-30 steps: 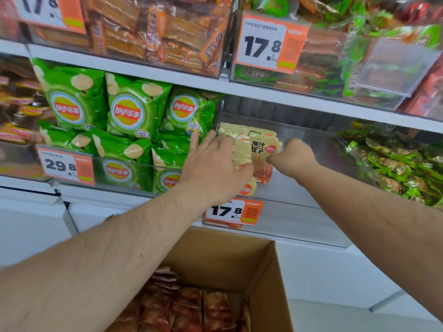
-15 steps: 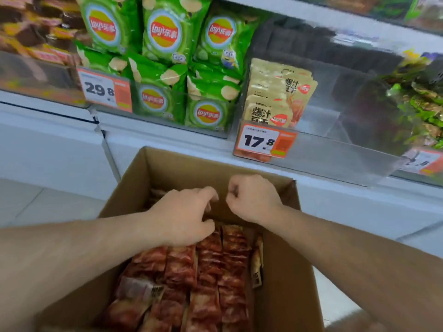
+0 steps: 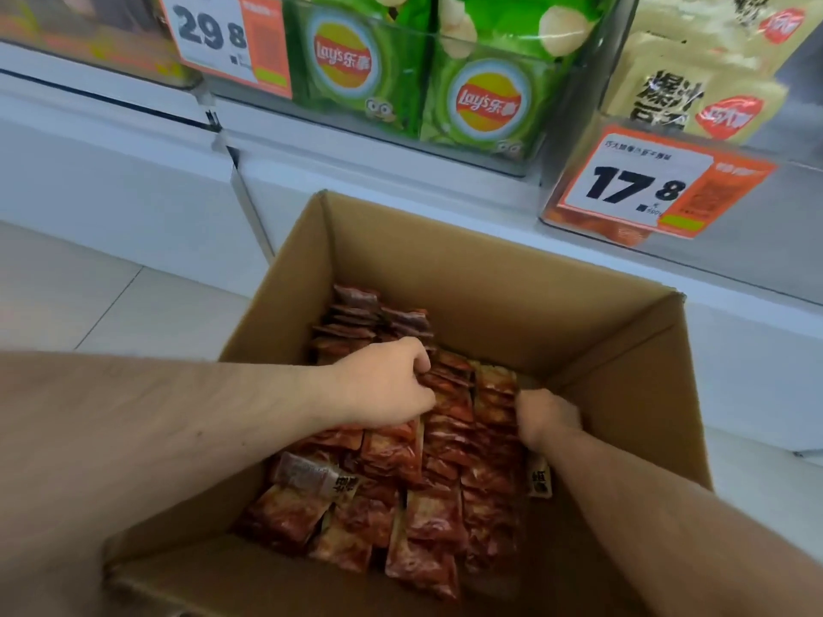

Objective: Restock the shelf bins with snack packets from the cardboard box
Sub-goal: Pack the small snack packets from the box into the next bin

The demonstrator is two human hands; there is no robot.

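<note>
Fingers (image 3: 418,371) of left hand (image 3: 383,387) curl into packets (image 3: 450,420) in box (image 3: 490,269); right hand (image 3: 545,418) grips the stack's other side. Half-second earlier, both hovered above.

There is one view only, from the person's head. It looks forward and steeply down, close above the open box (image 3: 467,256), with the shelf bins (image 3: 445,140) at the top edge.
</note>
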